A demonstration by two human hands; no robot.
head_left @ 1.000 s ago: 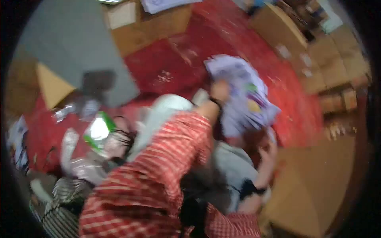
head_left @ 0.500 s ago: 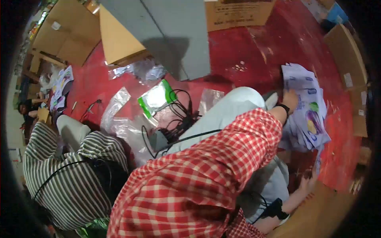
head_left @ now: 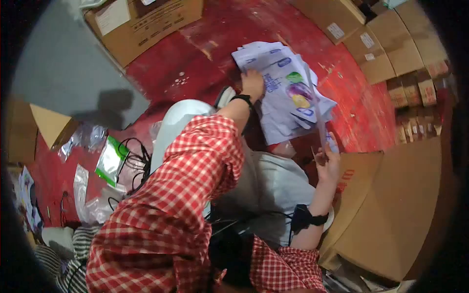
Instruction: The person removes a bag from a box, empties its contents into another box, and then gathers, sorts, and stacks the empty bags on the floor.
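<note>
On the red floor lies a fanned stack of flat white printed bags [head_left: 276, 115], with purple lettering and a picture of purple, green and yellow produce. My left hand [head_left: 253, 84] rests on the stack's left edge, its fingers stretched over the top bag. At the lower right of the stack, my right hand [head_left: 330, 161] is closed, pinching the lower end of a thin whitish strip [head_left: 317, 110]. That strip looks like a bag seen edge-on, rising along the stack's right side. Both wrists wear black bands.
An opened cardboard box [head_left: 391, 205] stands close by my right forearm. More cartons [head_left: 391, 44] line the far right, and another carton [head_left: 146, 29] is at the top. To the left lie a green-and-white packet [head_left: 112, 161], black cables [head_left: 139, 163] and clear plastic. A co-worker's striped sleeve [head_left: 83, 239] shows lower left.
The view has swung right, bringing the stack nearer the middle. My right hand has come up beside the stack with the whitish strip. My left hand stays at the stack's left edge.
</note>
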